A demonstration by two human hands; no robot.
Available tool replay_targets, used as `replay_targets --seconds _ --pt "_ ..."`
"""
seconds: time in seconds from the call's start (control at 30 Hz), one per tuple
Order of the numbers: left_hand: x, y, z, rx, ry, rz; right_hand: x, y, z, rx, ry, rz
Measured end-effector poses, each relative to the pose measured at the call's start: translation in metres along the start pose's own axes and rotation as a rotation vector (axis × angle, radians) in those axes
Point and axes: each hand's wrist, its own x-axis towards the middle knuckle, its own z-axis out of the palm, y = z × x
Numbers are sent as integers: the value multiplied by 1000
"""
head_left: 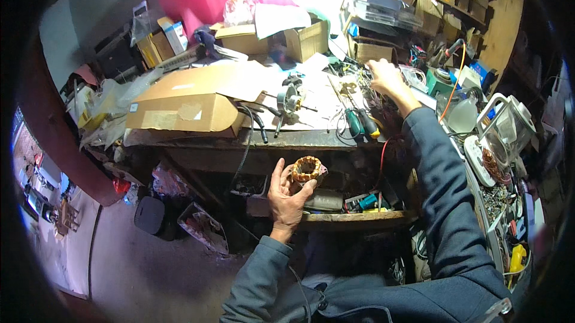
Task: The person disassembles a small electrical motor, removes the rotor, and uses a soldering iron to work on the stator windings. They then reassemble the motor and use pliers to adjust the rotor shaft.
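My left hand [287, 198] is closed around a ring-shaped motor stator [306, 169] with copper-coloured windings. It holds the stator in front of the bench edge, above an open drawer [359, 217], with the open centre tilted up. My right arm stretches far across the bench. At its end, my right hand [388, 79] is over a pile of small parts and wires [358, 77], its fingers bent and drawn together. Glare and the small size hide what is between them. A metal motor part with a shaft [290, 100] stands on the bench, left of green-handled screwdrivers [353, 122].
A flattened cardboard box [185, 110] covers the bench's left part. Black cables [259, 124] hang over the front edge. On the right are a soldering iron in a stand [448, 53], a clear jug [509, 128] and loose parts. The drawer holds a teal-handled tool [366, 201].
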Motion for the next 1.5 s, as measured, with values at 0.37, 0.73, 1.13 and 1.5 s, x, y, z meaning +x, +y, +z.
replay_targets --seconds 0.37,0.73,1.13,1.5 --pt "5 6 -11 -330 -129 -91 -244 -117 4 1423 -137 -79" --pt "3 16 -13 -450 -298 -158 -278 -143 33 1437 -176 -99" --pt "-11 14 8 -328 -418 -164 -293 -152 21 1811 31 38" --pt "76 36 10 947 -23 491 -309 -103 29 1642 -58 79"
